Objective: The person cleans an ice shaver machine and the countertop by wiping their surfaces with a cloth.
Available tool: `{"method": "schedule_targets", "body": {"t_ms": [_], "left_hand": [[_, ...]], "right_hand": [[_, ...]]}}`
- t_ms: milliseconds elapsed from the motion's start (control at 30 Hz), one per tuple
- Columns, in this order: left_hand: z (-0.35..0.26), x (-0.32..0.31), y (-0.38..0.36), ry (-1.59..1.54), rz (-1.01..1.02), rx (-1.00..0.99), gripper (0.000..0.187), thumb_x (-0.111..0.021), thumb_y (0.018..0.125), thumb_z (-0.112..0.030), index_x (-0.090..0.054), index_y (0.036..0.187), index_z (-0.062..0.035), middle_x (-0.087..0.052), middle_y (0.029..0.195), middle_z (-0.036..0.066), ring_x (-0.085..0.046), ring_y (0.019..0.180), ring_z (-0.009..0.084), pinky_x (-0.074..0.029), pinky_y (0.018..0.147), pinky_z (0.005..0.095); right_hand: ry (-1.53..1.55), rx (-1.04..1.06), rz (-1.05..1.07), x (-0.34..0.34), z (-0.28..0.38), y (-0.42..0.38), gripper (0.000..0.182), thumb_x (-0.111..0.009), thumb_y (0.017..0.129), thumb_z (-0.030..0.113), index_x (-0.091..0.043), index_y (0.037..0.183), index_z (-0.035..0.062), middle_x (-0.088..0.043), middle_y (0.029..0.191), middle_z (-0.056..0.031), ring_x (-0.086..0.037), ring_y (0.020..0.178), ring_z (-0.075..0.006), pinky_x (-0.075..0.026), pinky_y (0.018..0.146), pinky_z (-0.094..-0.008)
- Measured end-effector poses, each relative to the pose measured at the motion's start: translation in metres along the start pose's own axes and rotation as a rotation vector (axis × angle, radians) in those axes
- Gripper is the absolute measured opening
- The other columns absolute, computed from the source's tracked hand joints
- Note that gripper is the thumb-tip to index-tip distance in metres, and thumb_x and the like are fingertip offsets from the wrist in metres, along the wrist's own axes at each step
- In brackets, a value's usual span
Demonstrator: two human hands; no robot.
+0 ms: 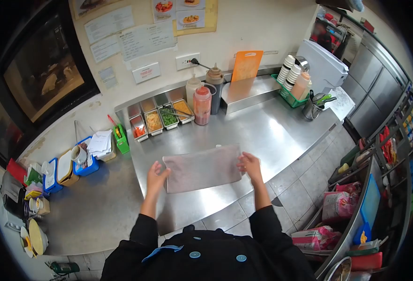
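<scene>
A wide stainless steel surface is seen from above, running from the wall to its front edge above the tiled floor. Against the wall a row of metal ingredient trays is set, holding orange, yellow and green fillings. Just beside the trays, four squeeze bottles are grouped upright. An orange cutting board is leaned against the wall behind a raised steel shelf, and a green basket with stacked cups is placed at the shelf's right end.

Near the front of the surface a grey cloth is held stretched out flat, roughly rectangular, between both hands. Its left edge is gripped by the left hand, with the fingers closed over the fabric. Its right edge is pinched by the right hand, the fingers likewise curled on the cloth. Whether the cloth touches the surface or is held just above it cannot be told. Dark sleeves are worn on both arms.
</scene>
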State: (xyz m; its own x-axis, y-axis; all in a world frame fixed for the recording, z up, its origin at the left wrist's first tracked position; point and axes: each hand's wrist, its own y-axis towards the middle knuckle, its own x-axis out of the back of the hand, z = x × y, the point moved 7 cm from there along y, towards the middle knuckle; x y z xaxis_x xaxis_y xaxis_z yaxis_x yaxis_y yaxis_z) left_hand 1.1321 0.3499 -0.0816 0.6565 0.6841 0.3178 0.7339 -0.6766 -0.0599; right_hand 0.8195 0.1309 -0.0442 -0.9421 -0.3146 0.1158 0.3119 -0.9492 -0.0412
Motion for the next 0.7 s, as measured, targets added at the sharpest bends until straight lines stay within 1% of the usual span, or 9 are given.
{"method": "schedule_targets", "body": {"t_ms": [33, 100, 167, 200, 267, 433, 500, 567, 700], "left_hand": [[-0.004, -0.010, 0.006, 0.385, -0.188, -0.161, 0.073, -0.070, 0.078, -0.028, -0.035, 0.136, -0.0021, -0.048, 0.127, 0.018, -0.045, 0.116, 0.0298, -0.035, 0.098, 0.0404], [-0.013, -0.067, -0.004, 0.442, -0.086, -0.387, 0.091, -0.070, 0.075, -0.039, -0.020, 0.143, -0.0042, -0.027, 0.141, 0.027, -0.022, 0.131, 0.0415, -0.018, 0.108, 0.0475], [-0.010, -0.129, -0.020, 0.599, 0.115, -0.317, 0.097, -0.064, 0.076, -0.052, -0.014, 0.146, -0.0073, -0.012, 0.146, 0.031, -0.006, 0.135, 0.0487, -0.007, 0.108, 0.0551], [-0.018, -0.146, -0.026, 0.591, 0.114, -0.319, 0.097, -0.064, 0.076, -0.052, -0.014, 0.146, -0.0073, -0.012, 0.146, 0.031, -0.006, 0.135, 0.0487, -0.007, 0.108, 0.0551], [-0.025, -0.180, -0.030, 0.918, 0.239, -0.184, 0.103, -0.056, 0.073, -0.066, -0.010, 0.147, -0.0093, 0.006, 0.145, 0.036, 0.012, 0.132, 0.0538, 0.005, 0.103, 0.0633], [-0.045, -0.269, -0.010, 0.902, 0.387, -0.359, 0.106, -0.053, 0.071, -0.070, -0.009, 0.147, -0.0105, 0.011, 0.143, 0.037, 0.016, 0.130, 0.0553, 0.008, 0.100, 0.0663], [-0.061, -0.308, -0.009, 0.897, 0.412, -0.429, 0.106, -0.054, 0.071, -0.070, -0.010, 0.147, -0.0107, 0.010, 0.144, 0.037, 0.015, 0.131, 0.0553, 0.008, 0.100, 0.0661], [-0.074, -0.346, -0.009, 0.911, 0.452, -0.483, 0.104, -0.054, 0.071, -0.070, -0.011, 0.147, -0.0138, 0.009, 0.145, 0.035, 0.014, 0.132, 0.0544, 0.008, 0.101, 0.0650], [-0.091, -0.390, 0.016, 0.910, 0.474, -0.543, 0.103, -0.054, 0.070, -0.072, -0.012, 0.148, -0.0196, 0.008, 0.147, 0.030, 0.012, 0.134, 0.0510, 0.007, 0.103, 0.0628]], "right_hand": [[-0.333, 0.125, -0.062, -0.010, -0.011, 0.008, 0.034, -0.061, 0.084, 0.017, -0.058, 0.109, -0.0048, -0.064, 0.097, -0.0143, -0.063, 0.072, -0.0185, -0.050, 0.065, -0.0296], [-0.409, 0.455, -0.053, -0.029, -0.014, -0.014, 0.033, -0.063, 0.081, 0.013, -0.058, 0.110, -0.0014, -0.063, 0.097, -0.0154, -0.063, 0.077, -0.0225, -0.049, 0.068, -0.0312], [-0.516, 0.520, -0.023, -0.023, -0.010, -0.044, 0.029, -0.064, 0.078, 0.007, -0.060, 0.107, 0.0032, -0.060, 0.098, -0.0150, -0.061, 0.083, -0.0270, -0.049, 0.068, -0.0337], [-0.513, 0.516, -0.039, -0.008, -0.017, -0.056, 0.027, -0.063, 0.078, 0.006, -0.060, 0.105, 0.0033, -0.059, 0.098, -0.0148, -0.060, 0.086, -0.0278, -0.049, 0.068, -0.0341], [-0.539, 0.465, -0.092, 0.035, -0.039, -0.078, 0.024, -0.062, 0.077, 0.005, -0.060, 0.101, 0.0032, -0.058, 0.100, -0.0142, -0.058, 0.089, -0.0285, -0.049, 0.066, -0.0346], [-0.535, 0.048, -0.299, 0.171, -0.154, -0.128, 0.021, -0.059, 0.080, 0.004, -0.062, 0.101, 0.0013, -0.061, 0.094, -0.0113, -0.061, 0.082, -0.0209, -0.051, 0.063, -0.0299], [-0.274, -0.334, -0.305, 0.202, -0.197, -0.138, 0.023, -0.057, 0.081, 0.006, -0.062, 0.103, 0.0004, -0.063, 0.094, -0.0115, -0.062, 0.075, -0.0178, -0.053, 0.063, -0.0292], [-0.054, -0.407, -0.342, 0.208, -0.210, -0.136, 0.023, -0.056, 0.086, 0.009, -0.061, 0.106, 0.0017, -0.064, 0.092, -0.0083, -0.061, 0.075, -0.0138, -0.052, 0.057, -0.0264], [-0.141, -0.346, -0.269, 0.192, -0.210, -0.106, 0.025, -0.057, 0.084, 0.006, -0.060, 0.108, 0.0021, -0.064, 0.095, -0.0109, -0.063, 0.077, -0.0180, -0.052, 0.064, -0.0291]]}}
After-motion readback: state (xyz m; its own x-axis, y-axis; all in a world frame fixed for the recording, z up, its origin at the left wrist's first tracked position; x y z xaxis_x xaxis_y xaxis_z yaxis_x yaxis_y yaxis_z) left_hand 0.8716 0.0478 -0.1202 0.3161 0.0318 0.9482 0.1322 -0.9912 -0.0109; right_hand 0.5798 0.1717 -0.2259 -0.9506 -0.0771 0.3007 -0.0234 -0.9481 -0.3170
